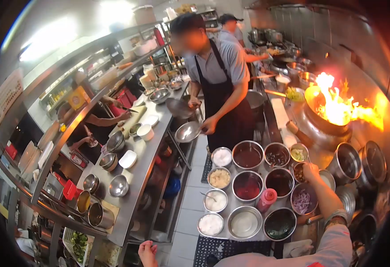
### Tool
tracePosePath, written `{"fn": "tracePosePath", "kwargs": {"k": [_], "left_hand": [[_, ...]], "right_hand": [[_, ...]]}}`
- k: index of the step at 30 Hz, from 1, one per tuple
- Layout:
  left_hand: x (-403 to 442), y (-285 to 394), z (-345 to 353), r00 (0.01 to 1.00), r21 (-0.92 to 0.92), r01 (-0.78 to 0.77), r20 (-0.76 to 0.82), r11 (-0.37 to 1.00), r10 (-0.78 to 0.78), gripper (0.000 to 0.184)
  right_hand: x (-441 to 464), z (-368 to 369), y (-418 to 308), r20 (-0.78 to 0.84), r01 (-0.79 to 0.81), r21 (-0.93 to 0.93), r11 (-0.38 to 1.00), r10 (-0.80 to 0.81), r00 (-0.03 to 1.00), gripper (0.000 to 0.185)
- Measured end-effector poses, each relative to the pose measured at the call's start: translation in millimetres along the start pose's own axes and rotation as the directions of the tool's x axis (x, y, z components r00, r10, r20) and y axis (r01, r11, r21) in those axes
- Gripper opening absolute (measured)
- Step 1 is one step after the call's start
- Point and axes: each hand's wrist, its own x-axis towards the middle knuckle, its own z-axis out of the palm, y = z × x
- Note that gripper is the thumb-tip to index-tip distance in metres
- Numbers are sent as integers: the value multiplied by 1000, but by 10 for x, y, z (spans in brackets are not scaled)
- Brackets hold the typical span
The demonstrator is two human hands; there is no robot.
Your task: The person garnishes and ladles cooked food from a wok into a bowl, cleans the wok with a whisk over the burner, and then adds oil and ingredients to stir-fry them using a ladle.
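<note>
My right hand (311, 172) reaches over the sauce station, at the rim of a small pot of brown contents (298, 172). Its fingers look closed, but what they hold is hidden. Just behind it stands a small pot of pale green pieces (299, 152). Nearer me is a pot of sliced purple onion (302, 200). Pots of dark red sauce (247, 155), a red squeeze bottle (267, 199) and bowls of white seasoning (211, 224) fill the station to the left. My left hand (148, 254) hangs low at the bottom edge, holding nothing, fingers loosely apart.
Tall flames rise from a wok (326, 120) on the right. A co-worker in a dark apron (224, 84) stands ahead, holding metal bowls (188, 131). A steel counter (144, 167) with bowls runs along the left, with other people beyond it. Metal pots (347, 163) stand at right.
</note>
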Motion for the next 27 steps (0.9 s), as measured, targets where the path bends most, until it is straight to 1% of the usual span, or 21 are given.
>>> {"fn": "tracePosePath", "kwargs": {"k": [2,4,5,6,7,9,10,11,14,15,18,19,22,23,25,27], "left_hand": [[143,11,65,998,17,-23,53,1000,22,16],[242,54,70,995,31,-50,85,998,48,15],[275,105,63,994,37,-65,93,997,61,15],[292,145,17,993,52,-74,98,996,69,14],[324,164,-43,992,36,-91,94,995,88,13],[356,152,-205,990,27,-110,87,994,107,12],[335,152,-284,993,33,-95,68,995,93,13],[314,162,-355,996,39,-81,48,996,79,13],[241,178,-606,999,55,-42,-13,998,43,15],[225,172,-664,999,50,-29,-32,998,31,15],[218,120,-773,998,47,-2,-62,999,5,13],[240,113,-799,998,52,3,-69,999,1,11],[317,151,-776,999,84,-23,-24,996,25,16],[339,185,-755,1000,90,-23,-18,996,25,16],[386,219,-748,999,98,-41,11,994,40,16],[430,233,-749,999,124,-48,27,991,45,15]], "right_hand": [[72,81,-67,65,-66,-81,995,71,995,23],[-9,-90,-191,125,-63,-142,988,81,989,21],[5,-69,-199,102,-57,-151,987,73,992,20],[57,105,-83,88,-46,-160,986,61,994,20],[107,191,-41,83,-36,-169,985,50,995,21],[37,120,-46,53,-71,-155,985,80,995,18],[-6,82,-24,41,-88,-146,985,95,995,18],[-31,29,-11,60,-84,-115,990,91,994,17],[54,183,88,-5,-136,1,991,136,991,17],[49,287,116,-194,-171,91,981,186,963,16],[165,509,291,-190,-53,39,998,59,980,18],[168,497,252,-189,-142,105,984,160,969,21],[45,242,122,-10,-206,60,977,206,978,21],[75,227,113,-18,-216,71,974,217,976,21],[195,445,274,-25,-239,86,967,242,970,20],[96,321,229,-64,-221,102,970,228,972,20]]}}
